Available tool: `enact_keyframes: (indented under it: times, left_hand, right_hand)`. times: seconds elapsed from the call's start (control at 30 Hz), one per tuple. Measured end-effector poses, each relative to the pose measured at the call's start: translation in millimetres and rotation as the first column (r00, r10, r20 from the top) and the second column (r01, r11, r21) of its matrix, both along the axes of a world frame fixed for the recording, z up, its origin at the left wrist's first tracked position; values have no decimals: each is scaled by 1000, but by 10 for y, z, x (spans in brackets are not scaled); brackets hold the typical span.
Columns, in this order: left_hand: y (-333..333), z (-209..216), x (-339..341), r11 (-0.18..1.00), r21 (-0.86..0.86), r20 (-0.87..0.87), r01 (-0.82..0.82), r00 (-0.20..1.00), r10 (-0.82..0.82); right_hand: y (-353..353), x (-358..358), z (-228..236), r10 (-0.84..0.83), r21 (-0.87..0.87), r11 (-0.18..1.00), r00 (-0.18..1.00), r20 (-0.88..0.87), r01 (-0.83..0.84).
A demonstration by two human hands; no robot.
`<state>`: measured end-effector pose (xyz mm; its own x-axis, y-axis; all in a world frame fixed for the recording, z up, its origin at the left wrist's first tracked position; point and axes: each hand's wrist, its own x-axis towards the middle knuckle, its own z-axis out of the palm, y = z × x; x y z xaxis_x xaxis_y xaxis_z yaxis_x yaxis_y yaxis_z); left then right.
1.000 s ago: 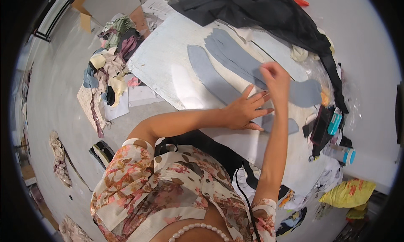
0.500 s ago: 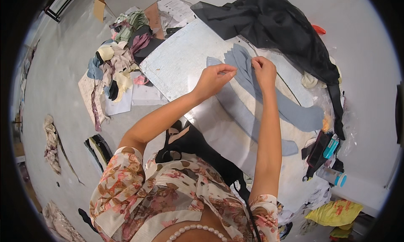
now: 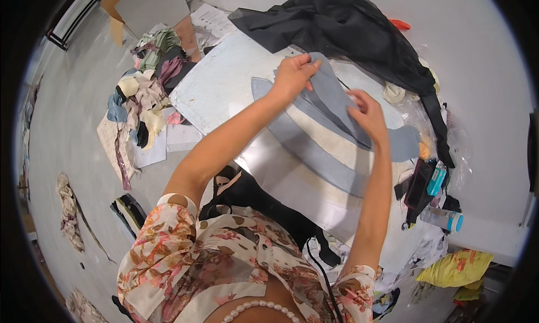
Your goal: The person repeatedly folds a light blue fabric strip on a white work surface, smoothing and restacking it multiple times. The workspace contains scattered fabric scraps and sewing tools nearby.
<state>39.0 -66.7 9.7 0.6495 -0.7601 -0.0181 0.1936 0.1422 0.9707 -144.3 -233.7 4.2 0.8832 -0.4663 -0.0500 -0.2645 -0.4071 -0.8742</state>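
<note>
My left hand (image 3: pixel 295 76) pinches the far end of a curved blue-grey fabric piece (image 3: pixel 335 92), lifting it off the board. At that piece's right edge is my right hand (image 3: pixel 368 116), thumb against the cloth and fingers apart. Under the raised piece lie more blue-grey pieces (image 3: pixel 405 143), stacked and partly hidden by my right hand and forearm. Nearer to me, a separate curved blue-grey strip (image 3: pixel 314 159) lies flat. A pale board (image 3: pixel 208 78) supports these pieces.
Black cloth (image 3: pixel 331 25) covers the board's far edge. Mixed fabric scraps (image 3: pixel 140 98) are heaped at the left. A dark phone-like object (image 3: pixel 418 183), a turquoise item (image 3: pixel 436 180) and a clear bottle (image 3: pixel 441 218) sit at the right. A yellow bag (image 3: pixel 455 268) lies lower right.
My left hand has moved up and taken hold of the top fabric piece, whose far end is now raised. My right hand has shifted down along its edge, its fingers loosened. The whole view has shifted slightly.
</note>
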Motion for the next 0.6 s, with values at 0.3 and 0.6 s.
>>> enact_keyframes:
  times: [0.3,0.6]
  left_hand:
    - [-170,339,-194,964,-238,-291,118,938,-187]
    - [1113,-120,50,966,244,-236,87,971,-28]
  right_hand:
    - [-259,-1885,882,-478,-201,865,877,-50,460]
    - [1272,-1774,349,-283,86,949,941,-185,302]
